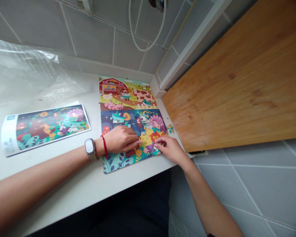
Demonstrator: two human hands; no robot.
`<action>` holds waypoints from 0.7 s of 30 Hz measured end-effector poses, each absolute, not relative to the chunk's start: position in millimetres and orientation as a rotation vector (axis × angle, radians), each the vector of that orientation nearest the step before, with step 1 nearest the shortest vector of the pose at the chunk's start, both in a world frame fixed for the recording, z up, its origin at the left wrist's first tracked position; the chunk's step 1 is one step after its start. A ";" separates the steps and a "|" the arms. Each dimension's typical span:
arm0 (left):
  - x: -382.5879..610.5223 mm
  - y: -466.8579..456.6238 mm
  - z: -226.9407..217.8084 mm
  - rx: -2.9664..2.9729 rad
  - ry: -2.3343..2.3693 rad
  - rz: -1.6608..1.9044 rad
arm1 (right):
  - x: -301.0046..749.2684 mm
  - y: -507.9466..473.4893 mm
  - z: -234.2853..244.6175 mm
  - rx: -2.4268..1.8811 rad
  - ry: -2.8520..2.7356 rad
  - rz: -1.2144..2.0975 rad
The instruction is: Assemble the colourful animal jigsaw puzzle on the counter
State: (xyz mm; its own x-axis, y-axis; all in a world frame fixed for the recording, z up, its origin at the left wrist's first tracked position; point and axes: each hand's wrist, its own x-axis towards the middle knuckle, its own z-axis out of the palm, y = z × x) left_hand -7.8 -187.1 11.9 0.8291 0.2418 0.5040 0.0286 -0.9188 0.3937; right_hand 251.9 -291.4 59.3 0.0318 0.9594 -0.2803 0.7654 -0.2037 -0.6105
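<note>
A colourful jigsaw puzzle of a night forest lies on the white counter, partly put together. My left hand rests over its middle, fingers curled and pressed together, their tips near the yellow pieces. Whatever they hold is hidden. At the right side, my right hand pinches thumb and forefinger at a jigsaw piece beside the orange lion picture. A teal jigsaw piece lies loose on the upper part of the puzzle. Another small piece sits off its right edge.
A farm-picture puzzle adjoins the forest one at the back. To the left lie a printed picture sheet and clear plastic wrapping. A wooden board stands at the right; a white cable hangs by the tiled wall.
</note>
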 end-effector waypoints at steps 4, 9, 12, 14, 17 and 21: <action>-7.6 -187.0 11.8 2.645 0.206 0.797 | 249.8 -293.0 57.5 -2.058 -1.782 0.891; -7.3 -187.0 12.6 2.654 0.211 0.795 | 250.7 -296.0 54.3 -2.014 -1.793 0.802; -7.6 -187.1 12.9 2.659 0.218 0.788 | 254.1 -299.8 53.4 -1.923 -1.743 0.667; -7.7 -187.1 12.7 2.656 0.216 0.791 | 256.8 -304.6 52.6 -1.887 -1.670 0.581; -7.9 -187.2 12.1 2.649 0.214 0.807 | 258.6 -317.3 49.1 -1.860 -1.610 0.501; -8.0 -187.1 11.8 2.650 0.214 0.791 | 252.8 -341.0 40.0 -1.789 -1.677 0.407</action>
State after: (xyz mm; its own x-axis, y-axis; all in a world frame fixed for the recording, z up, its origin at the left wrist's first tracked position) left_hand -8.0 -187.1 11.8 0.8312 0.2451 0.4991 0.0400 -0.9216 0.3860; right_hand 252.8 -341.0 40.0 0.1362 0.9702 0.2005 0.7704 0.0235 -0.6372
